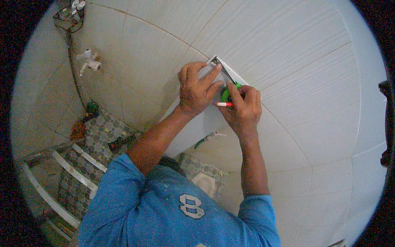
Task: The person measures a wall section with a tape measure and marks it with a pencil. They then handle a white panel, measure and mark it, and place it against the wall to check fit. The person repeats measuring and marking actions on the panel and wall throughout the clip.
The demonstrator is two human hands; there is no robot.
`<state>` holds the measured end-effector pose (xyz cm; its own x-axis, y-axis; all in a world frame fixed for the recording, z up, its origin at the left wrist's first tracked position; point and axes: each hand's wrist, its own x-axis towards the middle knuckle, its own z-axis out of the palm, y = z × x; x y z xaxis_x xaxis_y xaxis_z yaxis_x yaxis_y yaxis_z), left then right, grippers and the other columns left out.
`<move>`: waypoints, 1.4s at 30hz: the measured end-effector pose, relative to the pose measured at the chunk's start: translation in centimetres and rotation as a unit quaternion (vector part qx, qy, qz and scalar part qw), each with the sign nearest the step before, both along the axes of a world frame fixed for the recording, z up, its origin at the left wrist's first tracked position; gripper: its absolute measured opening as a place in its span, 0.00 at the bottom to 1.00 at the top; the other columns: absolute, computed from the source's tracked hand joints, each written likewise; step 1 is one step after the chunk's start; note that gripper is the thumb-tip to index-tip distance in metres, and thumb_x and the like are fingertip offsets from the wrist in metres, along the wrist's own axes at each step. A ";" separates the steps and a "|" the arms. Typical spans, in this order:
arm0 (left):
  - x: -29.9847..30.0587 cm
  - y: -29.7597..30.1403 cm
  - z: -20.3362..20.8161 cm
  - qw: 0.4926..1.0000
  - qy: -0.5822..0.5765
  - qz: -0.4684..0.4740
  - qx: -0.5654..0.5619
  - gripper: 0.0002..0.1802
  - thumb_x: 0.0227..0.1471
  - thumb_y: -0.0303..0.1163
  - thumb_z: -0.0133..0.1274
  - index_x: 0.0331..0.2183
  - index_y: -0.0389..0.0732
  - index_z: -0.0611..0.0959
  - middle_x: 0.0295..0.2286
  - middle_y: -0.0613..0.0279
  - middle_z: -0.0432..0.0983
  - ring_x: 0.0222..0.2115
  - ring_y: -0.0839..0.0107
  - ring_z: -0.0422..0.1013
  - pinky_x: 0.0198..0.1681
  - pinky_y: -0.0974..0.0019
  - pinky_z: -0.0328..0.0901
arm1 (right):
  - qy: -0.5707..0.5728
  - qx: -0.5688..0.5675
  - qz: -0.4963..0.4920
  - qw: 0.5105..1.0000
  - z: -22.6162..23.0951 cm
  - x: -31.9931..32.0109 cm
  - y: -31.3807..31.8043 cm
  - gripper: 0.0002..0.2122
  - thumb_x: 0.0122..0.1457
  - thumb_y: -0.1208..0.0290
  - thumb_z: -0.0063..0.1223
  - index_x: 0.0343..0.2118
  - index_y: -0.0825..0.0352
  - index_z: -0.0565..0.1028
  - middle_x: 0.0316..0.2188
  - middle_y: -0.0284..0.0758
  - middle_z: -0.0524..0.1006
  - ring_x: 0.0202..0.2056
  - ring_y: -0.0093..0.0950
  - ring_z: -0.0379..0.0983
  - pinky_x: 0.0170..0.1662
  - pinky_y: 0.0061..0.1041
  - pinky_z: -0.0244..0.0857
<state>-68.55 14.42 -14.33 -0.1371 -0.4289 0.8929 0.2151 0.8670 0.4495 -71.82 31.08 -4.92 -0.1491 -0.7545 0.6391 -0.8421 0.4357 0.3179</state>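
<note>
Pale tiled wall (296,53); white fitting (233,77) against it, far centre. Right hand (245,109) grips green tool (225,95) and red-and-white stick (224,104); left hand (194,91) beside, hold unclear. Likely aligning; next calls for steadiness.

left hand (194,89): one | right hand (245,108): one | green hand tool (224,95): one | red-and-white marker (224,104): one | white strip (235,74): one | white wall tap (95,65): one | wire rack (69,20): one | pale slatted frame (43,195): one, at least three slats (74,170) show | pale floor basin (204,182): one | blue shirt (164,201): one, two sleeves (109,181) show
</note>
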 end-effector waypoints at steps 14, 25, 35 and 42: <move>-4.2 2.1 -1.1 0.984 0.122 0.022 0.126 0.33 0.35 0.39 0.79 0.48 0.56 0.88 0.47 0.58 0.67 0.50 0.54 0.64 0.54 0.47 0.57 | -0.009 0.000 0.069 0.998 -1.1 -0.9 1.0 0.29 0.48 0.58 0.76 0.54 0.60 0.82 0.38 0.39 0.76 0.40 0.38 0.75 0.41 0.36 0.73; -4.8 1.8 -1.7 0.978 0.124 -0.020 0.166 0.31 0.36 0.45 0.78 0.46 0.57 0.89 0.45 0.61 0.68 0.49 0.58 0.64 0.55 0.50 0.57 | -0.086 -0.109 0.129 0.982 -0.9 1.0 -1.4 0.07 0.58 0.76 0.64 0.40 0.67 0.83 0.30 0.40 0.83 0.28 0.34 0.78 0.34 0.32 0.69; -2.8 1.6 -2.3 0.978 0.137 -0.052 0.152 0.31 0.42 0.58 0.71 0.48 0.58 0.90 0.43 0.63 0.69 0.48 0.60 0.64 0.56 0.51 0.55 | 0.037 -0.158 0.166 0.973 -3.0 -0.1 -3.0 0.11 0.51 0.73 0.68 0.38 0.66 0.81 0.32 0.40 0.83 0.30 0.37 0.76 0.35 0.36 0.67; -1.1 1.9 -2.1 0.980 0.129 -0.038 0.144 0.31 0.43 0.60 0.70 0.49 0.59 0.89 0.43 0.63 0.69 0.48 0.60 0.64 0.56 0.51 0.55 | 0.037 -0.150 0.145 0.977 -2.6 2.2 -3.0 0.12 0.50 0.78 0.69 0.39 0.66 0.82 0.33 0.39 0.83 0.30 0.36 0.77 0.36 0.34 0.68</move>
